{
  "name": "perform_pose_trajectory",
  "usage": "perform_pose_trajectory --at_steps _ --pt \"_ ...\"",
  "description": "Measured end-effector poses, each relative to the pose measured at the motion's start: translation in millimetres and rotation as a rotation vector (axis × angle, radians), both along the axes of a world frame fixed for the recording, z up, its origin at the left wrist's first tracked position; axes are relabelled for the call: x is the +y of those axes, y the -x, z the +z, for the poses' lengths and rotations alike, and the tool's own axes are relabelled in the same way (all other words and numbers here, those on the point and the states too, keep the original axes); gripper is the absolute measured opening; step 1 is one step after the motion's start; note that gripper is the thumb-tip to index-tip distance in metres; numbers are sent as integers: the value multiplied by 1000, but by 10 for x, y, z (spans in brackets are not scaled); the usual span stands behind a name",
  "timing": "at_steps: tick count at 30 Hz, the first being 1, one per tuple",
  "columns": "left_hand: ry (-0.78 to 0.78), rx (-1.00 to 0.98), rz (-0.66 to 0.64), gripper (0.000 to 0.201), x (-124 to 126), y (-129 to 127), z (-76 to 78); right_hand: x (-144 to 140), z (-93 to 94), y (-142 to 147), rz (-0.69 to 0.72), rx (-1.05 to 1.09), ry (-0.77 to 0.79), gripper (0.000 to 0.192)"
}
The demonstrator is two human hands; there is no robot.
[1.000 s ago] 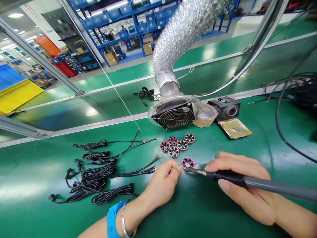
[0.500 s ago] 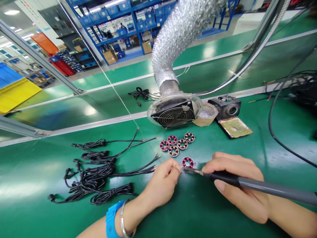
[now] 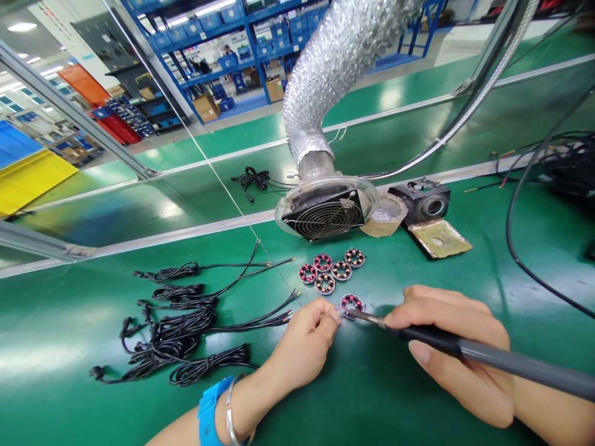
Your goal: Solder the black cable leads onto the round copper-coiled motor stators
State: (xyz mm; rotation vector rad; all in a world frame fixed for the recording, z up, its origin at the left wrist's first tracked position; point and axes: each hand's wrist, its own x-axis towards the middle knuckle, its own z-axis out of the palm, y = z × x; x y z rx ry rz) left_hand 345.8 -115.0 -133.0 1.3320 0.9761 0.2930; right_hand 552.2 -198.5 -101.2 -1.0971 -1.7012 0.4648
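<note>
Both forearms are bare, with no sleeves showing. The left hand (image 3: 304, 344) has a bright blue band (image 3: 210, 412) round its wrist, broad and smooth, and just beside it, nearer the hand, a thin silver bangle (image 3: 231, 414). The right hand (image 3: 453, 350) wears nothing, with no ring or glove, and its nails are short and unpainted.

— What is carrying everything here?

— A green workbench (image 3: 418, 396) is stretching across the view, glossy and catching the lights.

— And what is lying on it?

— Coiled black cables (image 3: 176, 322) are sprawling at the left. Five stator coil rings (image 3: 331, 271) are sitting clustered mid-bench, with a sixth stator ring (image 3: 351, 304) lying just in front of them. A soldering-iron stand (image 3: 425, 207) is resting behind.
</note>
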Motion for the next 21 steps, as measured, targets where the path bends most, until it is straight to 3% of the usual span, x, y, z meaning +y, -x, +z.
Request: perform_pose_trajectory --at_steps 10,13,17,19,21 --pt "1 -6 26 14 1 -18 9 87 11 -95 -81 -54 -115 24" --pt "0 -7 23 15 -1 -13 9 158 22 -232 -254 -95 -216 22" --pt "4 -2 24 15 -2 -12 8 313 -34 -445 -626 -159 -365 18" --pt "4 0 25 16 1 -14 7 390 -69 -521 -726 -252 -282 19" --pt "6 -1 27 17 7 -17 10 435 -82 -555 -722 -344 -120 20"
